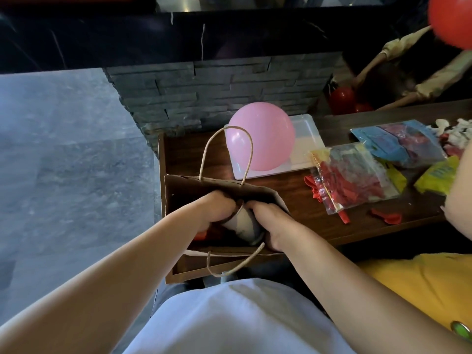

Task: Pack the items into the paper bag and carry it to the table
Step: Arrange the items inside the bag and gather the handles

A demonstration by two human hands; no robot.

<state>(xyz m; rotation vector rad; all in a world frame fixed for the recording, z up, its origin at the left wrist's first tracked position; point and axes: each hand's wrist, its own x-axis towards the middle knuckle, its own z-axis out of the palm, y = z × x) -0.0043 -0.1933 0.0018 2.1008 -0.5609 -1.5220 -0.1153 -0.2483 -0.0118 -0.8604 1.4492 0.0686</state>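
A brown paper bag [178, 190] with twine handles stands open on the left end of a dark wooden table [288, 200]. Both my hands are inside its mouth. My left hand [217, 208] and my right hand [270, 223] grip a grey paper cup [242, 226] that lies tilted in the bag. Something red [201, 235] shows at the bag's bottom. A pink inflated balloon [260, 139] rests on a white tray [304, 146] behind the bag.
Clear packets of red balloons [352, 180] and a blue packet [401, 141] lie to the right, with loose red balloons [385, 217] near the table's front edge. Another person's arm [459, 200] and yellow shirt [421, 282] are at the right. A grey stone wall stands behind.
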